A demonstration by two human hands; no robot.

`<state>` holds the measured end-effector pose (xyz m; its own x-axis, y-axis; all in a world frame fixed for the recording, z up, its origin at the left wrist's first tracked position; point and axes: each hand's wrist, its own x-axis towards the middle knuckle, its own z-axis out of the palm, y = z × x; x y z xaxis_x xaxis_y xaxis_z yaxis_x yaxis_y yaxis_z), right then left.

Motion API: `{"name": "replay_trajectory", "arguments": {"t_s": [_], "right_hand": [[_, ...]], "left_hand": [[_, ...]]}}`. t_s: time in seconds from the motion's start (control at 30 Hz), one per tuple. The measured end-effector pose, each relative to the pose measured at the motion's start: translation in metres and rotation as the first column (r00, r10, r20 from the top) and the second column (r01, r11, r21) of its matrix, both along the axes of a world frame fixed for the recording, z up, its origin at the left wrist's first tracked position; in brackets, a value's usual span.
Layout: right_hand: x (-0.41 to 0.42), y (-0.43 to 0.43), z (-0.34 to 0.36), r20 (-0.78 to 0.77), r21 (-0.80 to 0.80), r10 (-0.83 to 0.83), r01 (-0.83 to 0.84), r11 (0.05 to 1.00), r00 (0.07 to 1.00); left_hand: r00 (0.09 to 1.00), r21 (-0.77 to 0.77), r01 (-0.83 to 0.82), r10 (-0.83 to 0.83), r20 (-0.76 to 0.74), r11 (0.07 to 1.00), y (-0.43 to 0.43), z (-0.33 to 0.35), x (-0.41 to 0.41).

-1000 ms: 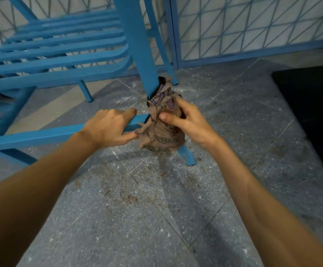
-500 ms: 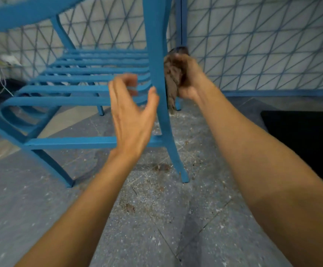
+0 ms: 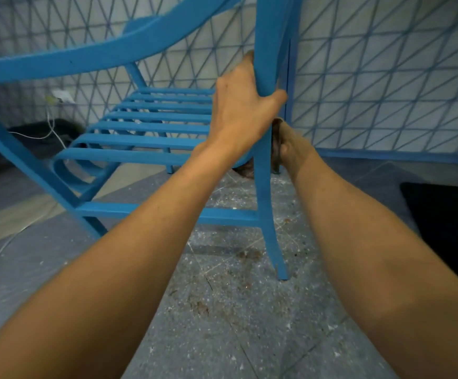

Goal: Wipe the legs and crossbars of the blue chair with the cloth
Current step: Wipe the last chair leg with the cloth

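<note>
The blue chair stands close in front of me, its near front leg (image 3: 265, 187) running from the top of the view down to the floor. A crossbar (image 3: 140, 209) joins that leg to the left leg. My left hand (image 3: 242, 108) grips the leg high up, thumb and fingers wrapped round it. Just below, my right hand (image 3: 290, 143) holds the brown cloth (image 3: 275, 149) against the right and back side of the same leg. Most of the cloth is hidden behind the leg and my hand; a bit shows at the leg's left.
The slatted seat (image 3: 151, 127) lies behind my left hand, the curved armrest (image 3: 91, 53) above it. A blue-framed mesh fence (image 3: 386, 77) backs the scene. A black mat (image 3: 449, 228) lies on the right. A white cable (image 3: 50, 127) trails on the left. Brown dirt specks the grey floor (image 3: 222, 310).
My left hand went from open in the air to gripping the leg high up. My right hand slid the cloth down the leg, below the left hand. The view moved closer.
</note>
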<state>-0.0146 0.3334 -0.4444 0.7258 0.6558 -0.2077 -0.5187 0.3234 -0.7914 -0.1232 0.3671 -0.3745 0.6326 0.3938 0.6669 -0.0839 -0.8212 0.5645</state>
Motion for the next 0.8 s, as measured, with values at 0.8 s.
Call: {"name": "replay_trajectory", "arguments": {"t_s": [0.8], "right_hand": [[-0.039,0.019,0.103,0.401,-0.383,0.335,-0.177,0.907,0.852]], "left_hand": [[0.974,-0.428,-0.070,0.154,0.164,0.901,0.069,0.006,-0.157]]}}
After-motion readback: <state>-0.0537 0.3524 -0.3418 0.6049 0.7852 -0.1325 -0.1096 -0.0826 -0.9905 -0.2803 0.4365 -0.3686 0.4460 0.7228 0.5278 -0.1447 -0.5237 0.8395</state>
